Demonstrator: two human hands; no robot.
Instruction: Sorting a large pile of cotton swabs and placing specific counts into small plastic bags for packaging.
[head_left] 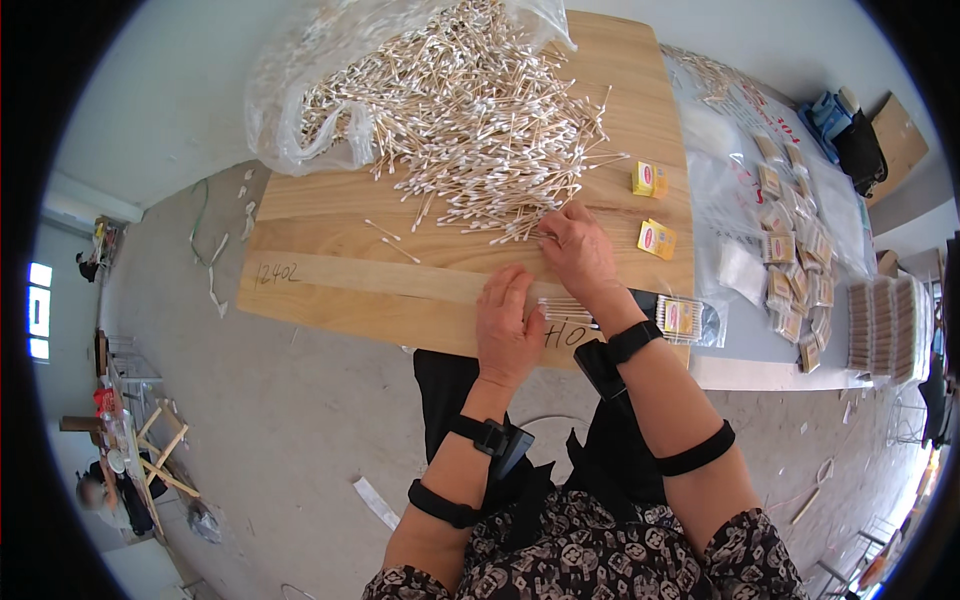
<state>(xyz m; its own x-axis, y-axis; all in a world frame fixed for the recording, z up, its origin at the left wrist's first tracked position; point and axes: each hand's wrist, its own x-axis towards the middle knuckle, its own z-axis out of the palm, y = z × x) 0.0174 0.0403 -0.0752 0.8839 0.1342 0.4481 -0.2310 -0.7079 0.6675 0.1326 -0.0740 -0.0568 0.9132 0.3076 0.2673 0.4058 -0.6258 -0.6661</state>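
A large heap of cotton swabs (480,130) with white tips and pale sticks spreads over the wooden table (340,215). At its near edge my right hand (583,255) pinches swabs between thumb and fingertips; how many is hidden. My left hand (508,325) rests at the table's front edge, fingers lying forward and thumb apart. Beside that thumb, a short row of swabs (566,309) lies side by side, partly under my right wrist. To the right is a clear packet of swabs (680,318) with a yellow label. Some loose swabs (392,240) lie left of the heap.
A clear plastic bag (290,110) surrounds the heap's far left. Two small stacks of yellow cards, a far one (649,180) and a nearer one (656,239), lie on the right. Beyond the table are filled packets (790,260) and stacked packs (888,330).
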